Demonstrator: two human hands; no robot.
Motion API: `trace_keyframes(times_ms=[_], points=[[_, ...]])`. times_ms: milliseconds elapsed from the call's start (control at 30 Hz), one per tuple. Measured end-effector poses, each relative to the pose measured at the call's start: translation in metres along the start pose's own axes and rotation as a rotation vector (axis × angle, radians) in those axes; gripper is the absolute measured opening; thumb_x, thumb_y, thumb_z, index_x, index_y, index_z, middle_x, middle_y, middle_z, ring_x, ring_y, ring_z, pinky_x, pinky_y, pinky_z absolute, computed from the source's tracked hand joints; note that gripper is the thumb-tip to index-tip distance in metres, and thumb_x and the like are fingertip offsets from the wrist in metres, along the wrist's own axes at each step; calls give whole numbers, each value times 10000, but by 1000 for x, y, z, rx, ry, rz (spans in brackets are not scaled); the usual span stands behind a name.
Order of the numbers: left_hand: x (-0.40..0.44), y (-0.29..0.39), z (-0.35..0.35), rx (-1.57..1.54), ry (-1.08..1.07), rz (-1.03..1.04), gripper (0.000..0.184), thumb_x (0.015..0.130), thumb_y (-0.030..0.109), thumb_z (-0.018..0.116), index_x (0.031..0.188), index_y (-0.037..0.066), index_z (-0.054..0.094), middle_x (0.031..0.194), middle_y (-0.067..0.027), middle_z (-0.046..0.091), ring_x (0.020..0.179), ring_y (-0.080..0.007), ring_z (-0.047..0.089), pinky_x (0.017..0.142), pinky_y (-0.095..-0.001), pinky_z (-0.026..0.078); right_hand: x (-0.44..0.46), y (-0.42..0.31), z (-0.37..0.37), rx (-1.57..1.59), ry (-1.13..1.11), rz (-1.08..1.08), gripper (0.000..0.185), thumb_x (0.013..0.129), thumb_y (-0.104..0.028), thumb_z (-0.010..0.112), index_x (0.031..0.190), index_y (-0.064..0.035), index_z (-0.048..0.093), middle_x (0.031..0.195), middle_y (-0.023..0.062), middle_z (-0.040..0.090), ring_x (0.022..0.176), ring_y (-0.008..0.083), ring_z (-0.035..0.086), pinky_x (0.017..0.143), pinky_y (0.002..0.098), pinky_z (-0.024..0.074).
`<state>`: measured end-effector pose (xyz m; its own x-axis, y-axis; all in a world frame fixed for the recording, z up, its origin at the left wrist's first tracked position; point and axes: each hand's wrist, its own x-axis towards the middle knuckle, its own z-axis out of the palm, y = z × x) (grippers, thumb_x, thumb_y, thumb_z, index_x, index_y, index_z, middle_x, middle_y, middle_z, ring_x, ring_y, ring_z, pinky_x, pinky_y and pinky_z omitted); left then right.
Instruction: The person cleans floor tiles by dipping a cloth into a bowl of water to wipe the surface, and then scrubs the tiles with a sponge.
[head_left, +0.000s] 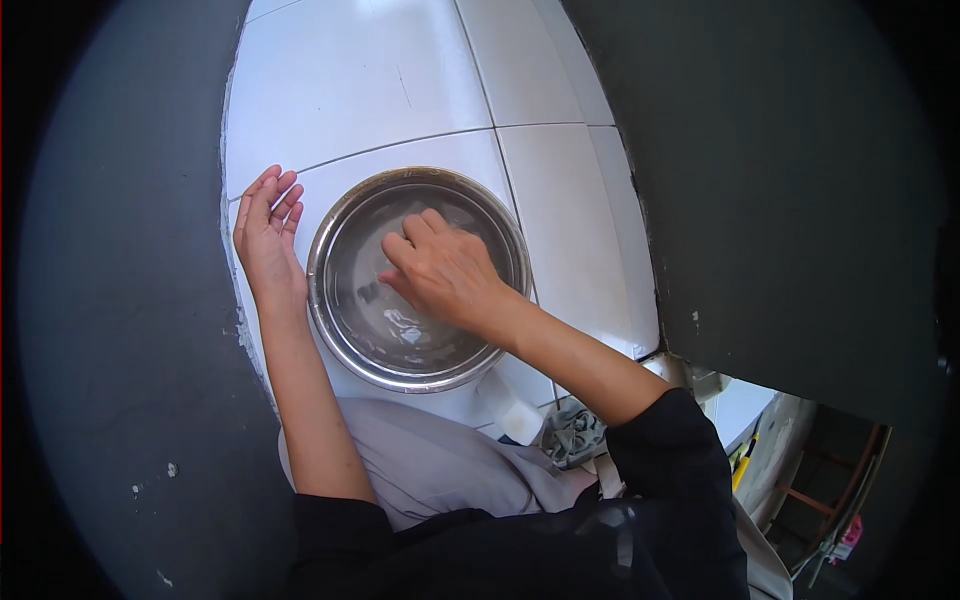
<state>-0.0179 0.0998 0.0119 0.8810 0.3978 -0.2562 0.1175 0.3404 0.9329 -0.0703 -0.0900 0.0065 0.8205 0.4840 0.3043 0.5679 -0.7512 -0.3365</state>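
A round metal basin (422, 384) stands on white floor tiles in front of my knees. It holds clear liquid with light glinting on its surface. My right hand (437, 268) is above the middle of the basin, back of the hand up and fingers curled under. Whatever those fingers may hold is hidden beneath the hand. Just left of the basin's rim, my left hand (268, 240) is raised with its fingers loosely bent and apart, holding nothing. Its wrist is close to the rim; whether they touch I cannot tell.
Dark grey walls (130, 280) flank the tiled strip (400, 80) on both sides. Near my right knee are a white object (515, 415) and a crumpled grey cloth (573, 434). A yellow item (743, 464) and a brown frame (808, 500) are at the lower right.
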Motion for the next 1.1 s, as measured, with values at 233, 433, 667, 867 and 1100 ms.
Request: trace_keyframes(times_ms=[233, 433, 667, 867, 1100], points=[[-1, 0, 3, 4, 17, 10, 315, 941, 218, 549, 1179, 13, 577, 1081, -112, 634, 1028, -192, 580, 938, -321, 424, -11, 11, 12, -36, -178, -67, 122, 829, -156, 596, 918, -79, 566, 784, 78, 569, 736, 249, 626, 528, 358, 510], [-1, 0, 4, 5, 19, 13, 320, 936, 223, 556, 1176, 12, 577, 1073, -111, 636, 1023, -191, 581, 936, -323, 424, -5, 2, 2, 42, -60, -60, 264, 877, -309, 632, 749, -84, 579, 642, 69, 542, 554, 244, 608, 425, 357, 453], [-1, -1, 2, -1, 9, 20, 332, 929, 233, 563, 1173, 7, 577, 1079, -120, 634, 1026, -201, 580, 938, -328, 422, 2, 8, 6, 30, 71, -16, 315, 898, -309, 615, 694, -84, 531, 598, 65, 524, 506, 241, 580, 408, 365, 428], [-2, 2, 2, 4, -1, -5, 343, 948, 217, 557, 1215, 2, 568, 1138, -125, 621, 1073, -209, 573, 963, -330, 425, 6, 18, 0, 112, -111, 204, 240, 898, -269, 615, 779, -71, 551, 747, 94, 585, 662, 289, 611, 562, 398, 482], [-2, 1, 4, -14, 14, 21, 316, 906, 231, 591, 1137, 17, 594, 1058, -113, 641, 1007, -191, 584, 924, -319, 424, -16, 19, 10, 52, -129, -48, 331, 886, -192, 610, 1198, -98, 553, 980, 148, 556, 909, 291, 601, 705, 386, 500]])
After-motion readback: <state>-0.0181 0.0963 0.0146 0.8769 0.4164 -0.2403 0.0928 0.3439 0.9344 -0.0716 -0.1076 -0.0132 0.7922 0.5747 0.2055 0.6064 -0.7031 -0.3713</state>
